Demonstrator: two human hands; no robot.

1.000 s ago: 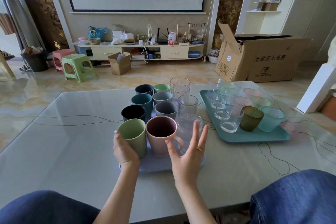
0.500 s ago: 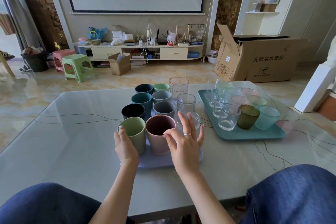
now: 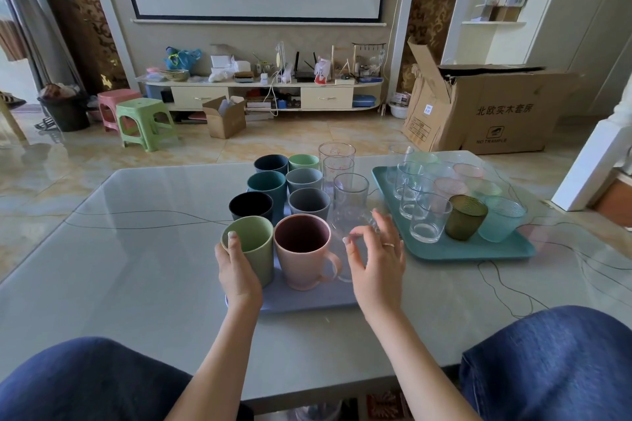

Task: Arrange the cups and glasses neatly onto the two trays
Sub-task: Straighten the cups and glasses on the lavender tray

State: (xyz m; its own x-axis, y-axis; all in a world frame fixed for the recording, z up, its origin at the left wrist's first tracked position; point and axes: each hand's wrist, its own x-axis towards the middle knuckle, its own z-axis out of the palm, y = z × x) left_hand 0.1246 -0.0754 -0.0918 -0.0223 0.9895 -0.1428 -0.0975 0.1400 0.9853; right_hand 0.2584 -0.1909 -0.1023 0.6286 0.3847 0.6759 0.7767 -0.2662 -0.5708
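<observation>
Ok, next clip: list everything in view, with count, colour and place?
Lavender tray: one, near centre of table.
Opaque cups: eight on lavender tray; light green cup, pink mug, black, greys, teal, navy, mint.
Clear glasses: at least four, right side of lavender tray.
Teal tray: one, right of table.
Glasses on teal tray: about a dozen; clear, pink, mint, one olive glass.
Table: one, pale grey.
Stools: green, pink, floor left.
Cardboard boxes: two, floor.
Left hand: holds light green cup.
Right hand: fingers spread at nearest clear glass.
</observation>
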